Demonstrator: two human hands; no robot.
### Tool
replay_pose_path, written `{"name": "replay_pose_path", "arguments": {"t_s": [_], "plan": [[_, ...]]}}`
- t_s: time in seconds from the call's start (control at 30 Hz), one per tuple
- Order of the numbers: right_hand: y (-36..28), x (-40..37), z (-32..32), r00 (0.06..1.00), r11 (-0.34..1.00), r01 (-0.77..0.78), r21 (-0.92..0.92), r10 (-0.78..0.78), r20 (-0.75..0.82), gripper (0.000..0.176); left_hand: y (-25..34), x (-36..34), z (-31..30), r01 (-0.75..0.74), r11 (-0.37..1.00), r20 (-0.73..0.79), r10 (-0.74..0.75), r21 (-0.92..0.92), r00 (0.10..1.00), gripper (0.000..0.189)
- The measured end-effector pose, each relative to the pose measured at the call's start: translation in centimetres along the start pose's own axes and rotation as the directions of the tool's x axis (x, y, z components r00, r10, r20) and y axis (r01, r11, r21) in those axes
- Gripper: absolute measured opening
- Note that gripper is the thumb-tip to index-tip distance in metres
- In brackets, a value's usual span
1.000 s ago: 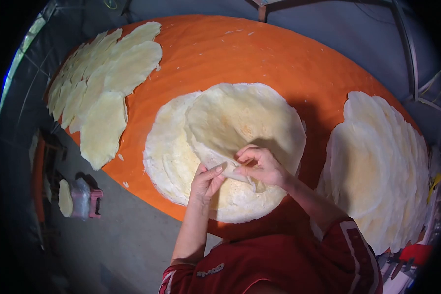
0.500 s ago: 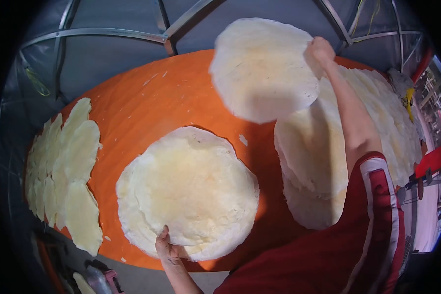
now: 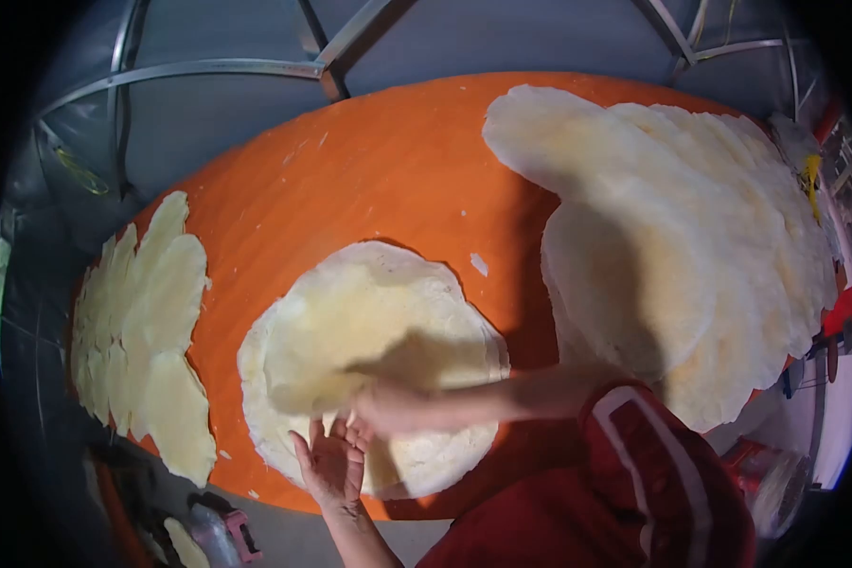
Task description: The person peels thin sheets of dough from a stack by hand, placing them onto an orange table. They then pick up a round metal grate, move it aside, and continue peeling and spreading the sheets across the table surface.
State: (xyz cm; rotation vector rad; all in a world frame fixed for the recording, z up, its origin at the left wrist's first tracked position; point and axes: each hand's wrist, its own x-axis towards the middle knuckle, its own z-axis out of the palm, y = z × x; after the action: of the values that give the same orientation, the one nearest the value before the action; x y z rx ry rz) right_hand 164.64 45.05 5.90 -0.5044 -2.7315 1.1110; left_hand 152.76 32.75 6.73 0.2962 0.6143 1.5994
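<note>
A stack of large, round, thin pale flatbread sheets (image 3: 293, 350) lies on the orange surface in front of me. My left hand (image 3: 336, 466) is over its near edge, palm up with the fingers apart, holding nothing I can see. Just above it, my right hand (image 3: 388, 407) reaches across the stack. It is blurred by motion, and its fingers cannot be made out. To the right, a wide spread of overlapping round sheets (image 3: 672, 246) covers the surface, one sheet (image 3: 549, 133) jutting out at the far left of it.
More overlapping pale sheets (image 3: 151, 331) lie at the left end of the orange table (image 3: 379, 161). Small flakes (image 3: 480, 264) are scattered on it. Metal frame bars (image 3: 237, 66) and grey sheeting stand behind. A pink-handled item (image 3: 242, 535) is on the floor at lower left.
The sheet my right hand held up at the far side now lies over the right-hand spread. My right hand has come back to the central stack beside my left, whose fingers have opened.
</note>
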Motion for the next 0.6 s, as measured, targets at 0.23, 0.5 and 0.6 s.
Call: {"name": "replay_pose_path", "arguments": {"t_s": [0.23, 0.5, 0.6], "plan": [[9.9, -7.5, -17.5, 0.831, 0.764, -0.016, 0.645, 0.369, -0.416, 0.036, -0.1, -4.9, -9.4, 0.233, 0.601, -0.575, 0.473, 0.765, 0.668, 0.064], [23.7, -26.0, -22.4, -0.113, 0.219, -0.922, 0.320, 0.638, -0.762, 0.054, -0.1, -5.9, -10.7, 0.063, 0.860, -0.738, 0.394, 0.506, 0.548, 0.032], [19.7, -20.8, -14.5, 0.367, 0.579, -0.790, -0.201, 0.185, -0.912, 0.061, 0.8, -6.1, -10.3, 0.006, 0.965, -0.619, 0.164, 0.263, 0.768, 0.036]]}}
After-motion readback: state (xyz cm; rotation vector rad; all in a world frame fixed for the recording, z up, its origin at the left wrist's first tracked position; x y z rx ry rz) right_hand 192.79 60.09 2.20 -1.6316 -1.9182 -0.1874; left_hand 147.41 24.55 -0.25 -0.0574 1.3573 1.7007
